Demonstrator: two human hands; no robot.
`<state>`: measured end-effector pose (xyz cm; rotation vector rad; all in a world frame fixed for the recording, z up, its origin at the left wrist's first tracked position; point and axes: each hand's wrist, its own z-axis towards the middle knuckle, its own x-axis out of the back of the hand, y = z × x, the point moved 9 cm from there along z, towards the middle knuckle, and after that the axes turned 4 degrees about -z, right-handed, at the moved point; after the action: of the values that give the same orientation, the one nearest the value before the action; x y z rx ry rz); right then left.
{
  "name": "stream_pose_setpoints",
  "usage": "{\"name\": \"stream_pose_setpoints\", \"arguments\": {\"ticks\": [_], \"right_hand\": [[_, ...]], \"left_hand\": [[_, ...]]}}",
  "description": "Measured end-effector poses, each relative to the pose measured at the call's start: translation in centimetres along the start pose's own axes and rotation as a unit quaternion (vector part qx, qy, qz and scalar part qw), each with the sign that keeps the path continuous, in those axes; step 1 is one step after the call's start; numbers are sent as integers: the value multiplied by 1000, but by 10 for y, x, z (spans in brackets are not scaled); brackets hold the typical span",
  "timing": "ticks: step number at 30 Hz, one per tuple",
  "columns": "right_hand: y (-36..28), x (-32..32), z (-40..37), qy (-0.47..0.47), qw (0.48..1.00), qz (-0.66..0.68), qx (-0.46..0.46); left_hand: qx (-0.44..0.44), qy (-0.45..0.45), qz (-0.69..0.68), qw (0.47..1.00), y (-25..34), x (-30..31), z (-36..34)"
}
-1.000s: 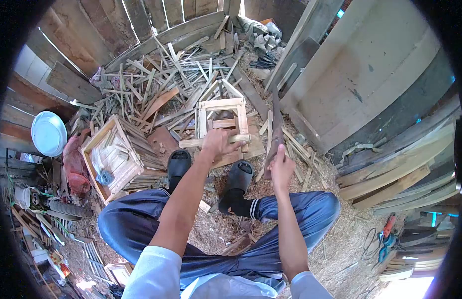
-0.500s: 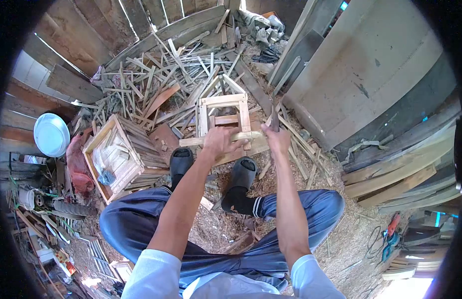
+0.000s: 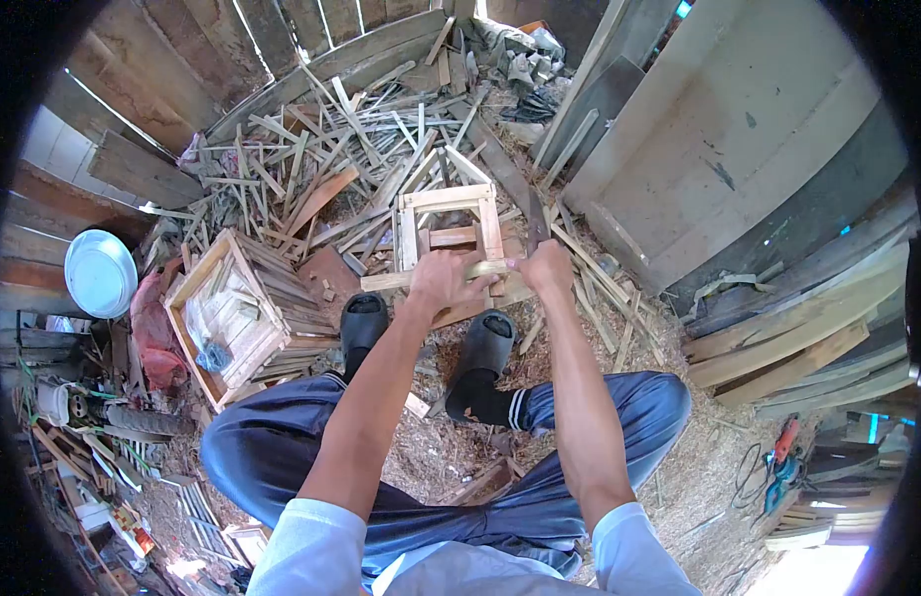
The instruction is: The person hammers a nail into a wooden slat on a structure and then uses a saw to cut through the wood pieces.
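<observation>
Two-handed, clasping a crosswise wooden strip [image 3: 383,282] in left hand [image 3: 442,280] and, by its right end, a forward-pointing, dark-bladed tool [image 3: 536,224] in right hand [image 3: 547,266].

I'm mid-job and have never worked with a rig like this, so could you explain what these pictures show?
There is no machine here: the only camera sits on a person's head, looking forward and down at their two bare hands. The left hand holds a pale, straight wooden strip across the near side of a pale, squarish wooden frame. The right hand, by the strip's right end, grips a dark, long, flat tool, possibly a saw. The work is on the ground, strewn with pale wood shavings. Beyond the frame lies a heap of thin wooden offcuts; to the left stands a slatted wooden crate.
</observation>
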<state>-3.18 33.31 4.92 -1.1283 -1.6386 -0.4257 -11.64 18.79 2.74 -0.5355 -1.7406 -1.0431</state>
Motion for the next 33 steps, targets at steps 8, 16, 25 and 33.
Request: {"name": "stream_pose_setpoints", "arguments": {"ticks": [8, 16, 25, 33], "right_hand": [[-48, 8, -28, 91, 992, -60, 61], [36, 31, -42, 158, 981, 83, 72], [95, -46, -119, 48, 880, 471, 28], [96, -79, -156, 25, 875, 483, 17]], "left_hand": [[-6, 9, -28, 1000, -3, -11, -4], [15, -7, -43, 999, -6, 4, 2], [9, 17, -16, 1000, -9, 1, 5], [15, 4, -14, 1000, -11, 1, 6]]}}
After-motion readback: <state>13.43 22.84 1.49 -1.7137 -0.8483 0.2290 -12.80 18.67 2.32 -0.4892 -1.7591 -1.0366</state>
